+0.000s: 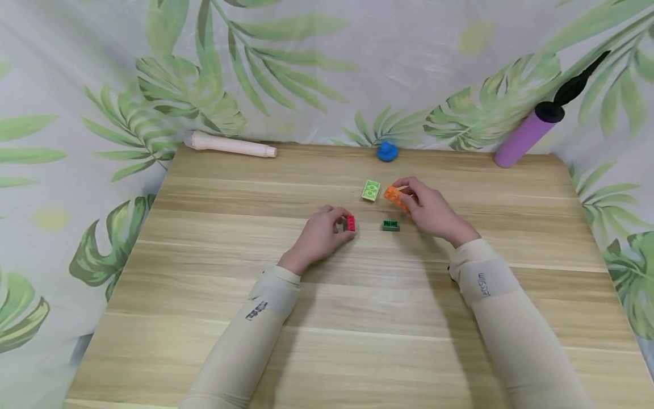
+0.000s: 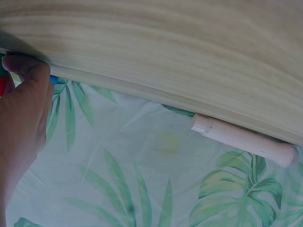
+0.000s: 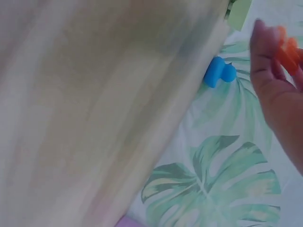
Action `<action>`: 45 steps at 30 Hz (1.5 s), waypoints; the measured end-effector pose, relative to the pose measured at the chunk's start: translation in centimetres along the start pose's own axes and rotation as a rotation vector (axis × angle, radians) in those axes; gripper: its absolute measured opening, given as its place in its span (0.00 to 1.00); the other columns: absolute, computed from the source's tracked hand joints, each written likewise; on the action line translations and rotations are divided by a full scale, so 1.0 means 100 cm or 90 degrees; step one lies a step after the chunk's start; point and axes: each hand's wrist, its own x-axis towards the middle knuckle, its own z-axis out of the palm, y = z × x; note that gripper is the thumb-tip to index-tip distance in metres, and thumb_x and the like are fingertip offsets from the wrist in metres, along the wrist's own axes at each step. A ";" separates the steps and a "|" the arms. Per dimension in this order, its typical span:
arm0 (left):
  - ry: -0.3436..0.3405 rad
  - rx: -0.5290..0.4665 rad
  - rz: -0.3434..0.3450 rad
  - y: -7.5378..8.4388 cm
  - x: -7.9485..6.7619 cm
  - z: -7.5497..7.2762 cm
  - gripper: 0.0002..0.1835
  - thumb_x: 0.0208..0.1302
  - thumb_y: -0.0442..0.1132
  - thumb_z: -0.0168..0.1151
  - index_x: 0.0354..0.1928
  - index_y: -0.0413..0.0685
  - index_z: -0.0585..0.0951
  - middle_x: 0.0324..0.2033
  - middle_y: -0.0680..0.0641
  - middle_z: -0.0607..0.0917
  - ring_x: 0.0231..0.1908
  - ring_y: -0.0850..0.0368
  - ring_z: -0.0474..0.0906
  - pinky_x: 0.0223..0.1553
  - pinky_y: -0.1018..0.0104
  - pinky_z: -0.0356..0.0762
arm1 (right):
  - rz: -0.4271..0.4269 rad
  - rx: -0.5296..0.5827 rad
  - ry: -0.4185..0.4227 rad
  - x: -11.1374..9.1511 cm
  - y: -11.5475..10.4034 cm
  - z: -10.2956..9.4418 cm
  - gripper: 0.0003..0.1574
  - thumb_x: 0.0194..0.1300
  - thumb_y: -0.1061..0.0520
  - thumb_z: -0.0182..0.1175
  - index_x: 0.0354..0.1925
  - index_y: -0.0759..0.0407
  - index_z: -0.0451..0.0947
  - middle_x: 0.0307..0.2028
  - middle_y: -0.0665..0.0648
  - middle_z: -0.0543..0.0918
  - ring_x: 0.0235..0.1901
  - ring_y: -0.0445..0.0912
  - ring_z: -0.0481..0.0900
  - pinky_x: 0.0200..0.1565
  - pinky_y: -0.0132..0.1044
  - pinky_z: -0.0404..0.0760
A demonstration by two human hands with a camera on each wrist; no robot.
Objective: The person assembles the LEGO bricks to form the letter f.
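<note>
My left hand [image 1: 319, 232] pinches a red toy brick [image 1: 350, 222] between thumb and fingers, low over the wooden table. In the left wrist view a bit of the red brick [image 2: 3, 86] shows past the fingers. My right hand [image 1: 431, 209] holds an orange toy brick [image 1: 395, 197] by its right end, studs in view. The orange brick [image 3: 288, 51] is blurred in the right wrist view. A dark green brick [image 1: 390, 226] lies on the table between the hands. Behind it sits a light green brick [image 1: 370, 190], just left of the orange one.
A blue rubber duck [image 1: 387, 151] sits at the table's back edge. Along the back left lies a pale pink stick-like tube [image 1: 232, 145]. A purple cylinder with a black top [image 1: 526, 133] leans at the back right against the leaf-patterned cloth [image 1: 306, 68]. The table [image 1: 357, 341] extends toward me.
</note>
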 end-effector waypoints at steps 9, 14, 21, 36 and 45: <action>-0.005 -0.002 0.002 -0.001 0.001 0.001 0.21 0.71 0.47 0.72 0.60 0.47 0.83 0.48 0.44 0.82 0.38 0.53 0.77 0.41 0.61 0.77 | 0.047 0.208 0.023 -0.007 0.000 -0.003 0.22 0.85 0.52 0.50 0.66 0.59 0.79 0.52 0.63 0.85 0.38 0.43 0.88 0.39 0.36 0.84; -0.006 0.000 -0.004 -0.001 0.001 0.001 0.21 0.71 0.48 0.72 0.60 0.48 0.83 0.49 0.44 0.82 0.39 0.53 0.77 0.42 0.60 0.77 | 0.053 0.260 0.037 -0.008 0.002 -0.003 0.24 0.80 0.49 0.60 0.65 0.62 0.81 0.51 0.54 0.87 0.39 0.40 0.88 0.42 0.33 0.84; -0.003 0.003 -0.011 0.000 0.000 0.000 0.21 0.71 0.48 0.72 0.60 0.48 0.83 0.49 0.44 0.83 0.39 0.53 0.77 0.42 0.60 0.77 | 0.084 0.293 -0.016 -0.012 0.005 0.000 0.25 0.69 0.54 0.73 0.60 0.64 0.84 0.47 0.45 0.90 0.43 0.38 0.84 0.46 0.29 0.83; 0.003 0.010 0.001 -0.002 0.001 0.003 0.21 0.71 0.48 0.72 0.60 0.48 0.83 0.48 0.44 0.83 0.39 0.54 0.77 0.43 0.59 0.77 | 0.038 0.459 0.059 -0.018 0.010 0.001 0.11 0.80 0.63 0.58 0.56 0.62 0.81 0.53 0.49 0.82 0.46 0.42 0.80 0.44 0.32 0.86; 0.003 0.010 -0.002 0.000 0.000 0.003 0.20 0.70 0.47 0.73 0.59 0.48 0.83 0.49 0.43 0.83 0.39 0.53 0.77 0.44 0.58 0.78 | 0.083 0.463 0.114 -0.018 0.008 -0.002 0.20 0.72 0.65 0.67 0.60 0.63 0.81 0.52 0.49 0.83 0.46 0.39 0.81 0.49 0.31 0.85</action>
